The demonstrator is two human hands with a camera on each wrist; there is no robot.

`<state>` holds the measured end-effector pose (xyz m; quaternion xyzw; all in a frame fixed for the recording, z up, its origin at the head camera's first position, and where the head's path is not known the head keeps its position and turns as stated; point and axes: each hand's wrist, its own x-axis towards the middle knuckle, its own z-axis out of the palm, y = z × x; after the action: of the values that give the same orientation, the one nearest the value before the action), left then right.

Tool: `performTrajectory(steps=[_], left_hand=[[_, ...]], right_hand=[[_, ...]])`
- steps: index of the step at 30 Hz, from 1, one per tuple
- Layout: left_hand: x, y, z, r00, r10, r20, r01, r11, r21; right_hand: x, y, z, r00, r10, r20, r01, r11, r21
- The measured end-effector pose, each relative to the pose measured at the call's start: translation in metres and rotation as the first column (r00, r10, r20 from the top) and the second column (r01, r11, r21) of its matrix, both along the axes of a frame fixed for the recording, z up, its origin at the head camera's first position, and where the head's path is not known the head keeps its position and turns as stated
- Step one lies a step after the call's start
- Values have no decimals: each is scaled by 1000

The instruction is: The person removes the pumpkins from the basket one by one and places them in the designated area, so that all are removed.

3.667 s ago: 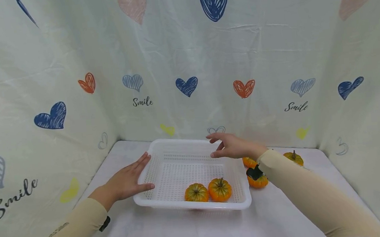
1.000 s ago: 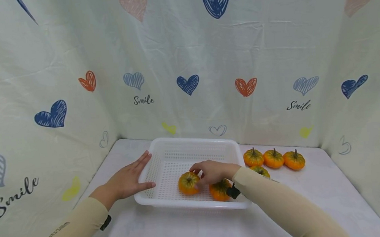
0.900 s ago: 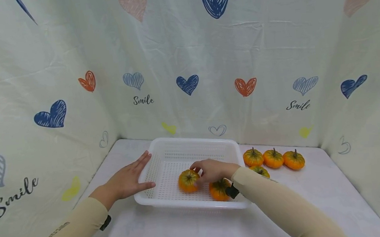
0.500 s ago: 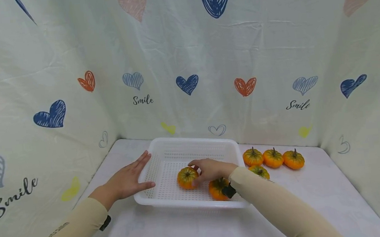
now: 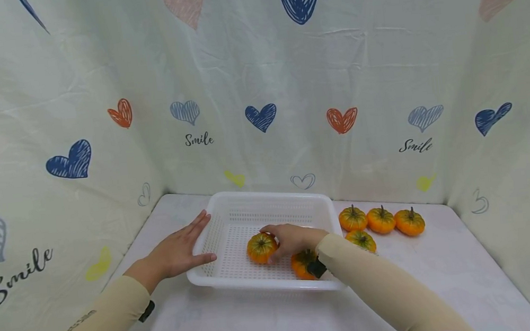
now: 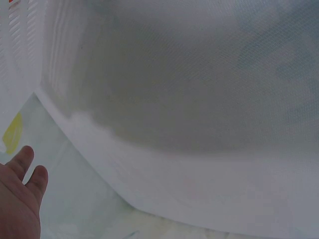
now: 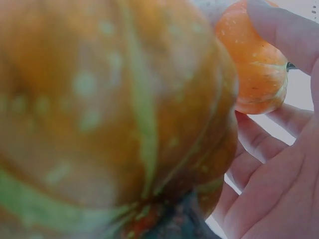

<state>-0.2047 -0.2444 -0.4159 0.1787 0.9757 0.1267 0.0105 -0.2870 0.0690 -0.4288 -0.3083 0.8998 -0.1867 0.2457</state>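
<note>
A white plastic basket with perforated walls stands on the table. My left hand rests at its left rim, fingers straight and thumb spread over the near corner. Inside the basket, my right hand grips a small orange-and-green pumpkin from its right side, thumb on the near side and fingers around the back. A second pumpkin sits in the basket below my right wrist, partly covered by it. In the right wrist view this second pumpkin looms large and blurred, with the gripped pumpkin beyond it.
Several more pumpkins stand on the table right of the basket, among them one at the far right and one partly behind my right sleeve. A white curtain printed with hearts encloses the table's back and sides.
My right hand has come down from above the basket's far rim and taken hold of the left pumpkin, which has shifted left and back. The left hand has stayed at the rim.
</note>
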Motion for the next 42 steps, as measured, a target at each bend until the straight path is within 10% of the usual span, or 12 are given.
performTrajectory(steps=[42], left_hand=[[0, -1, -4, 999, -10, -34, 10, 1000, 3]], right_hand=[[1, 17, 14, 995, -62, -75, 48, 983, -176]])
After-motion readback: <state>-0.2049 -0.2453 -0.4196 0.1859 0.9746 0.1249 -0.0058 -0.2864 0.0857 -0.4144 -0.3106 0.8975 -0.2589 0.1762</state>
